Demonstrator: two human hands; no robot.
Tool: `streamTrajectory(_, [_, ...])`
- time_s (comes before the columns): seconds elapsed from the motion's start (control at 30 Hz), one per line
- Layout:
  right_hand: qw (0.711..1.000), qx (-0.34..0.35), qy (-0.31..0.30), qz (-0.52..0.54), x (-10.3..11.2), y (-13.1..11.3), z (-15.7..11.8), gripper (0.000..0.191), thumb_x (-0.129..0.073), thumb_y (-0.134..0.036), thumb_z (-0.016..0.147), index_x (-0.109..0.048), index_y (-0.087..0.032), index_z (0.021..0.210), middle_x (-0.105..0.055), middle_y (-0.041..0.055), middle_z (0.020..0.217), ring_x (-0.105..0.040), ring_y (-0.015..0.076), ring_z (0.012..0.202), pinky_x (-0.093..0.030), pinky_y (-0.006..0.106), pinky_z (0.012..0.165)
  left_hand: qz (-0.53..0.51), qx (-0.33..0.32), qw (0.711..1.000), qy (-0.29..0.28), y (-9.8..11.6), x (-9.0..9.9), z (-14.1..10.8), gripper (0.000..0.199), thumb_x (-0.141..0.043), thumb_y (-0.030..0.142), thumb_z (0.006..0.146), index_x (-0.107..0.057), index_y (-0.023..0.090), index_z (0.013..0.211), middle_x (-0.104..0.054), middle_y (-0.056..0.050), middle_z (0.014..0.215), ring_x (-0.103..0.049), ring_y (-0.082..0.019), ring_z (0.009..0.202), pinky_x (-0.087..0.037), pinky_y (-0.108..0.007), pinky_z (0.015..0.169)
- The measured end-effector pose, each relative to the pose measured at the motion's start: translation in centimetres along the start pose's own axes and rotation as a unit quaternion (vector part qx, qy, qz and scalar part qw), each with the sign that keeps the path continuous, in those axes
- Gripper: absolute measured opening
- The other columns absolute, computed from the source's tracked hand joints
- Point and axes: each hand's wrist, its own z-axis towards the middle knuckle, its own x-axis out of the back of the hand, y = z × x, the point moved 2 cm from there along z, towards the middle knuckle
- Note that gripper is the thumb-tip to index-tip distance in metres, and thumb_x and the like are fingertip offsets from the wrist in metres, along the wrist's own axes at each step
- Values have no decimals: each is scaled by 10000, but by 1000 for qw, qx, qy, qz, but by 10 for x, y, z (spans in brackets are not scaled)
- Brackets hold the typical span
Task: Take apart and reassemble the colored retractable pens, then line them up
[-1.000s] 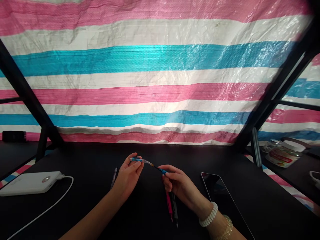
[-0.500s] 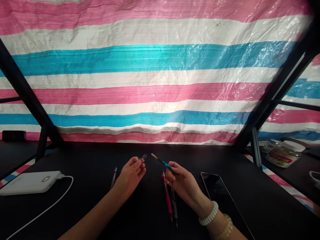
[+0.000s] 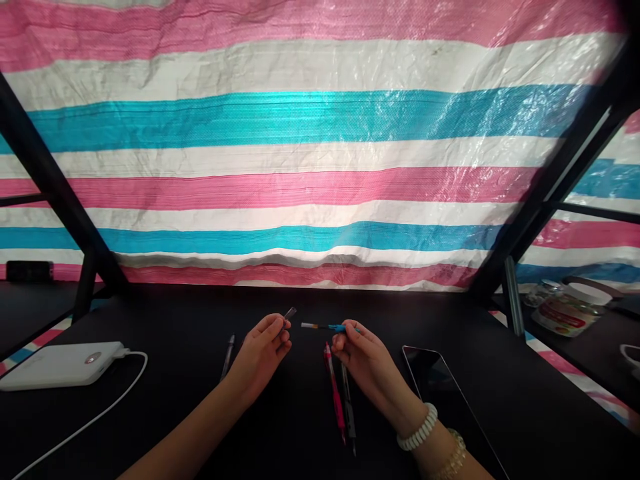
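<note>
My left hand (image 3: pixel 263 347) is pinched shut on a short clear plastic pen barrel (image 3: pixel 289 313), whose tip pokes out above the fingers. My right hand (image 3: pixel 357 353) holds a slim pen part with a blue grip (image 3: pixel 327 327) between its fingertips, level and pointing left. A small gap separates the two pieces. Just below my right hand lie a pink pen (image 3: pixel 335 393) and a black pen (image 3: pixel 349 407), side by side on the black table (image 3: pixel 150 313). Left of them, near my left hand, lies a slim dark pen (image 3: pixel 228 357).
A white power bank (image 3: pixel 60 367) with a white cable (image 3: pixel 100 413) lies at the left. A black-screened tablet (image 3: pixel 430 373) lies at the right. Black frame bars (image 3: pixel 55 187) and a striped tarp (image 3: pixel 300 120) stand behind the table, with a labelled jar (image 3: pixel 567 313) on a side surface.
The clear barrel and blue-gripped part, joined a second ago, have come apart. My hands have moved away from each other, and the blue-gripped part has turned from slanted to level.
</note>
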Motion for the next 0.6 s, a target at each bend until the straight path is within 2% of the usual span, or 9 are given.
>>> streamTrajectory(0.17, [999,16,31,20,4,-3,2,277,-822,-392,727,-638,-199,800,-605,-5,655,-554,157,717,-458,308,773,62,-20,997,-32,0,-2,-2,154,-795,274,730,-721,170,817,-632,-12,812,-539,-85,691,-484,-220,693])
streamTrajectory(0.4, [996,68,57,15,8,-8,5,271,-809,-414,737,-630,-214,773,-569,-21,640,-541,154,703,-465,312,764,115,-22,992,-42,1,-6,-6,120,-791,246,713,-726,169,779,-578,11,674,-519,-96,665,-460,-221,693])
streamTrajectory(0.6, [994,103,36,2,7,-9,1,204,-762,-373,809,-639,-210,803,-582,-14,662,-521,142,715,-443,293,779,120,-22,992,-42,-2,-3,-5,109,-795,232,709,-724,175,770,-574,18,672,-508,-87,645,-458,-223,698])
